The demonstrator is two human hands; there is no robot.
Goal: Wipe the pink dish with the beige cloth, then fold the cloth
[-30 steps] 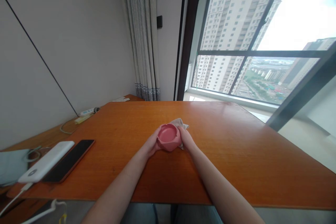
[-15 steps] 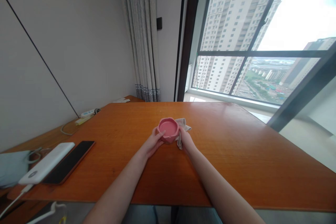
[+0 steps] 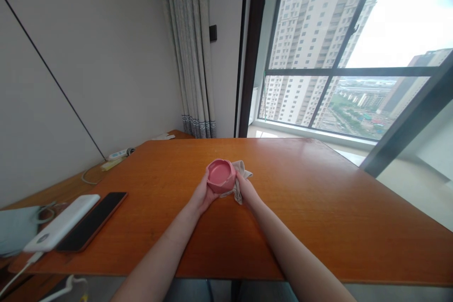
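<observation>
A small pink bowl [image 3: 221, 177] with a thick, uneven rim is held over the middle of the table, its opening tilted toward me. My left hand [image 3: 204, 193] grips it from the left side, fingers curled beneath. On the other side, my right hand [image 3: 247, 189] is closed on a light beige cloth [image 3: 239, 167] and presses it against the bowl's right wall. Folds of the cloth stick out behind and below that hand. The bowl hides part of the cloth and some fingertips.
The brown wooden table [image 3: 318, 217] spreads around my arms. At the left lie a black phone [image 3: 92, 222] and a white power bank [image 3: 63, 223] with a cable. A power strip [image 3: 118, 154] sits by the wall, and a large window [image 3: 329, 73] is ahead right.
Both hands have shifted slightly left with the bowl, and the bowl has tipped so more of its outer wall shows. My left thumb has moved out of the bowl's inside.
</observation>
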